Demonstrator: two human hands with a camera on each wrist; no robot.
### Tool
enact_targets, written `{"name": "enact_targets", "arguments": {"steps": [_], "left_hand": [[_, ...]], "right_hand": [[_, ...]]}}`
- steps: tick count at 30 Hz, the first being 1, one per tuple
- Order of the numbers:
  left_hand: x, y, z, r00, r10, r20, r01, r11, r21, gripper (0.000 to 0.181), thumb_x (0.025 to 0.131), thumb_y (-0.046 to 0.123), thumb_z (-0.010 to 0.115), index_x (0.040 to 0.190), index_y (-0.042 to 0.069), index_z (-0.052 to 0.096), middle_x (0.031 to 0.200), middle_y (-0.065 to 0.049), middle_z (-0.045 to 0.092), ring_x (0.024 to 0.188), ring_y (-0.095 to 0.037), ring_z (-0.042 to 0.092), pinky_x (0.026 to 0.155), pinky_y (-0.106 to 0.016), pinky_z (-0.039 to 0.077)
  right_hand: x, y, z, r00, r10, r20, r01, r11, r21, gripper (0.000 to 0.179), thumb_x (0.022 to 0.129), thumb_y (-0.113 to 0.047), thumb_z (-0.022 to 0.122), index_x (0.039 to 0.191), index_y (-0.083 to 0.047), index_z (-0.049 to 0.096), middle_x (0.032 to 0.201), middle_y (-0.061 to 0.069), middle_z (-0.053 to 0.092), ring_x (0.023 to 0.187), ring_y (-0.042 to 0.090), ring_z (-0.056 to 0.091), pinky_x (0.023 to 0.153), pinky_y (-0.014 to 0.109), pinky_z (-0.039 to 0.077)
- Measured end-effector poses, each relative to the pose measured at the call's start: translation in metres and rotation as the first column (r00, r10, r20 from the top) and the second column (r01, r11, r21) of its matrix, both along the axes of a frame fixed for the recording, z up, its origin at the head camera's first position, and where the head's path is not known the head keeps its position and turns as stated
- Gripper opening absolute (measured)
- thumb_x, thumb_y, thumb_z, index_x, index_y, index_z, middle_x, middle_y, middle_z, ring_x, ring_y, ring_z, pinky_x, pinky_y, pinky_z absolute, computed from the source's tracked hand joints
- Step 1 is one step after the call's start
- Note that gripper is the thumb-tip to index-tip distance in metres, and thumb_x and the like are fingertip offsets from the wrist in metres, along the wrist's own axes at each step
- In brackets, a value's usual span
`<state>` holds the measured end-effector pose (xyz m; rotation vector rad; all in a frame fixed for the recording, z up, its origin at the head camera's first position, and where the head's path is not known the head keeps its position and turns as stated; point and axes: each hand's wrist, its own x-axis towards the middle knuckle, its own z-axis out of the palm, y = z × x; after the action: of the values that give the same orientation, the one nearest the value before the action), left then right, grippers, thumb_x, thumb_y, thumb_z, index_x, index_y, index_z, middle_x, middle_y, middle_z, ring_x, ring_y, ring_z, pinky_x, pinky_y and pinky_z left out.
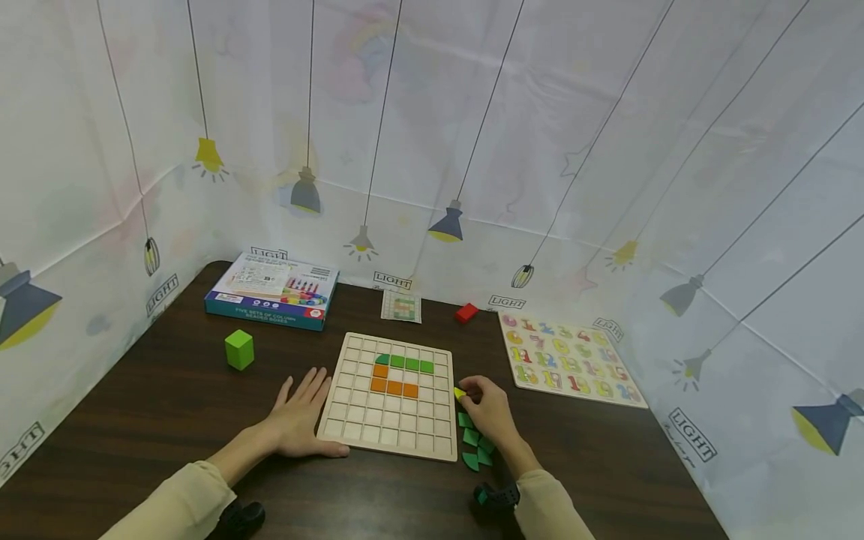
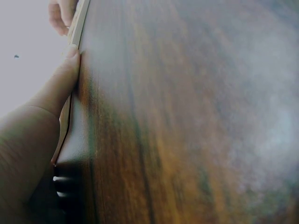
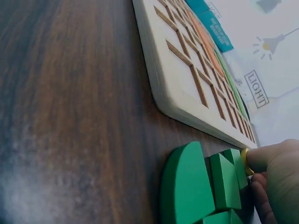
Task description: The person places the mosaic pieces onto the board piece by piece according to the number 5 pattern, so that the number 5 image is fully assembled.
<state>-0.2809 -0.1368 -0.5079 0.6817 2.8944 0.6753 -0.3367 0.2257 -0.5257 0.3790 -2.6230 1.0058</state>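
A wooden grid board lies on the dark table, with a row of green pieces and several orange squares set in its cells. My left hand rests flat with fingers spread at the board's left edge; in the left wrist view its thumb touches the board's side. At the board's right edge my right hand pinches a small yellow piece, mostly hidden by the fingers in the right wrist view. Loose green blocks lie just below that hand, beside the board.
A boxed bead set lies at the back left, with a green cube in front of it. Behind the board are a pattern card and a red block. A number puzzle board lies to the right.
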Motion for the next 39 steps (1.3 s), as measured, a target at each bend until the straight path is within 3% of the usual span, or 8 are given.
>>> {"name": "enact_targets", "arguments": {"steps": [9,15,19,23,30,39], "left_hand": [[-0.001,0.000,-0.001,1.000,0.013,0.006,-0.013,0.999,-0.033,0.123,0.068,0.078,0.060,0.148,-0.006,0.018,0.154,-0.024,0.009,0.142,-0.038,0.003,0.106,-0.061,-0.001],[-0.008,-0.002,-0.016,1.000,0.017,0.000,-0.017,1.000,-0.023,0.127,0.065,0.082,0.058,0.149,-0.004,0.017,0.155,-0.022,0.007,0.142,-0.036,0.001,0.106,-0.060,-0.003],[-0.011,-0.003,-0.025,0.999,0.026,-0.023,-0.026,0.999,-0.031,0.129,0.063,0.086,0.053,0.150,-0.001,0.016,0.156,-0.019,0.007,0.142,-0.033,0.000,0.106,-0.059,-0.003],[-0.010,-0.003,-0.023,0.999,0.023,-0.029,-0.023,1.000,0.000,0.129,0.062,0.085,0.055,0.149,-0.003,0.018,0.155,-0.020,0.009,0.142,-0.034,0.001,0.106,-0.060,-0.004],[-0.004,-0.002,-0.012,1.000,0.012,0.003,-0.012,1.000,0.007,0.125,0.066,0.078,0.062,0.147,-0.007,0.019,0.154,-0.024,0.009,0.141,-0.039,0.003,0.105,-0.061,-0.003],[-0.008,-0.002,-0.017,1.000,0.016,-0.009,-0.016,1.000,-0.016,0.128,0.063,0.083,0.057,0.149,-0.003,0.017,0.155,-0.021,0.007,0.142,-0.034,0.000,0.107,-0.059,-0.005]], "right_hand": [[-0.005,-0.004,0.000,1.000,-0.027,0.017,0.026,0.999,0.022,0.019,0.080,-0.004,0.073,0.098,-0.003,0.066,0.090,0.007,0.064,0.081,0.020,0.061,0.071,0.036,0.051],[-0.005,-0.003,0.001,1.000,-0.012,0.005,0.012,0.999,0.036,0.018,0.083,0.000,0.068,0.101,-0.003,0.067,0.091,0.007,0.062,0.077,0.017,0.058,0.068,0.034,0.050],[-0.005,-0.003,0.002,0.999,0.030,0.023,-0.031,0.998,0.046,0.029,0.081,0.010,0.061,0.105,-0.004,0.067,0.097,0.008,0.064,0.077,0.016,0.056,0.065,0.031,0.048],[-0.006,-0.004,0.002,0.998,0.042,0.043,-0.044,0.998,0.039,0.032,0.078,0.013,0.061,0.106,-0.003,0.066,0.097,0.009,0.064,0.078,0.017,0.057,0.066,0.032,0.049],[-0.004,-0.003,0.004,1.000,-0.024,0.013,0.023,0.998,0.061,0.023,0.078,0.001,0.073,0.101,0.001,0.066,0.090,0.012,0.062,0.078,0.021,0.059,0.069,0.034,0.051],[-0.003,-0.004,0.003,0.999,-0.029,-0.025,0.030,0.998,0.058,0.022,0.078,0.007,0.069,0.099,0.000,0.067,0.093,0.011,0.063,0.079,0.020,0.059,0.068,0.033,0.051]]}}
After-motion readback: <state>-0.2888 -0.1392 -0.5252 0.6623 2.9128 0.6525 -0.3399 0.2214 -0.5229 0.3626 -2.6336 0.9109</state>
